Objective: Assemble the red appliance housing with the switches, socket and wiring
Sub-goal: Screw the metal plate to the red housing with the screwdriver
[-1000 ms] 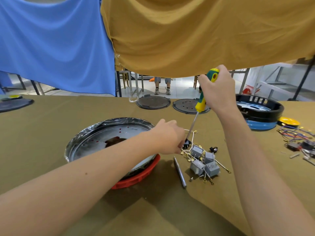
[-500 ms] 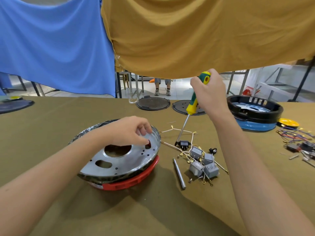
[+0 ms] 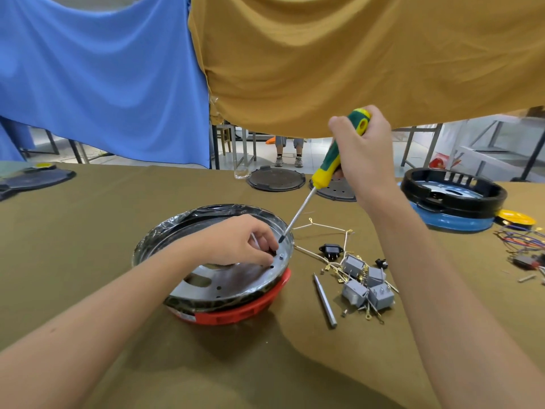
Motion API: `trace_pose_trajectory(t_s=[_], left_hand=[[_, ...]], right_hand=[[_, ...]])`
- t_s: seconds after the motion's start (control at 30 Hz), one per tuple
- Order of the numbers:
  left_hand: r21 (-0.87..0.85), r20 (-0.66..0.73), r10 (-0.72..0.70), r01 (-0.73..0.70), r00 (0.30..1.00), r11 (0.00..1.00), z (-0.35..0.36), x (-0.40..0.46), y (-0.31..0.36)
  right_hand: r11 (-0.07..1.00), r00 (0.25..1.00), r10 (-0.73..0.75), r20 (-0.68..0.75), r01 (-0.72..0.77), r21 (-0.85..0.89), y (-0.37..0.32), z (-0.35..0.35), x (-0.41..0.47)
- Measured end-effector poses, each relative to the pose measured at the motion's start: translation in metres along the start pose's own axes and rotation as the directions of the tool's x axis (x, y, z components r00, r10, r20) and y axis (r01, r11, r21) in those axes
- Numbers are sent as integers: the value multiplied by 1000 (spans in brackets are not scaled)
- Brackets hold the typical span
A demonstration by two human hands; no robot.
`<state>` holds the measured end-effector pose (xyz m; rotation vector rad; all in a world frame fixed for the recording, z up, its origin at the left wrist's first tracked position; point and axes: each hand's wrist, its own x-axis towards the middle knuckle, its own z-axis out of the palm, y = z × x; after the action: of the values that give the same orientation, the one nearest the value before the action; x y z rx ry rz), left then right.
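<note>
The red appliance housing (image 3: 236, 311) sits on the olive-covered table (image 3: 88, 231) near the middle, slightly left, and it carries a round metal plate (image 3: 233, 278) tilted up at its far side, with a glossy black rim and several small holes and larger cut-outs in its grey face. The left hand (image 3: 241, 246) lies on the far right part of that plate, fingertips curled together and pinching something small and dark that cannot be made out, right beside a small screw (image 3: 281, 255) set in the plate. The right hand (image 3: 362, 152) is wrapped tight round the green and yellow handle of a screwdriver (image 3: 333, 163), held above the table, its shaft slanting down and left so the tip comes just over the plate's right rim, close to the left fingers. To the right of the housing lies a loose heap: grey switches (image 3: 365, 284) tangled with white wiring (image 3: 321, 228) ending in brass lugs, a black socket (image 3: 331, 250) just beyond them, and a plain metal rod (image 3: 324, 302) lying between housing and switches. Far right, a black ring (image 3: 454, 193) is stacked on a blue housing (image 3: 454, 222), with a yellow disc (image 3: 516, 218) and coloured wires (image 3: 525, 237) at the table's right edge. Two dark round lids (image 3: 275, 180) lie at the far edge. The near part of the table is bare cloth crossed only by both forearms
</note>
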<state>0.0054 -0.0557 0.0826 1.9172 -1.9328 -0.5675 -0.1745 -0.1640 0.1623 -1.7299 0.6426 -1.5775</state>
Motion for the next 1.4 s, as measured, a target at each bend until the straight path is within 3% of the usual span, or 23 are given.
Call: trace_pose_trajectory(t_s=[0.1,0.33,0.77,0.93,1.1,1.23,1.3,1.4], left_hand=[[30,-35,37,-36,999,999,6,3,4],[127,-91,75,-63,993,990,9,11,6],[61,-102,85,-79,991,995,10,11,6],[38,-112,81,-77,990,996,12,12,3],[-13,-106,96,-98,990,995,14,11,2],[-4,-103,91,-91,991,996,15,11,1],[14,-98,89,-88,991,996,15,11,2],[33,-73,84,-82,994,996,12,8,5]], right_hand=[[994,996,-57,76,64,-92,8,10,-5],[976,977,-164,139,181,-120,10,18,-11],[981,973,-103,208,134,-142,11,19,-13],[979,909,-93,405,157,-128,2,11,-10],[947,853,-136,504,262,-188,-9,12,-15],[958,804,-58,592,211,-193,-19,9,-12],[930,800,-106,591,290,-227,-21,7,-12],[824,853,-208,478,416,-385,-19,10,-16]])
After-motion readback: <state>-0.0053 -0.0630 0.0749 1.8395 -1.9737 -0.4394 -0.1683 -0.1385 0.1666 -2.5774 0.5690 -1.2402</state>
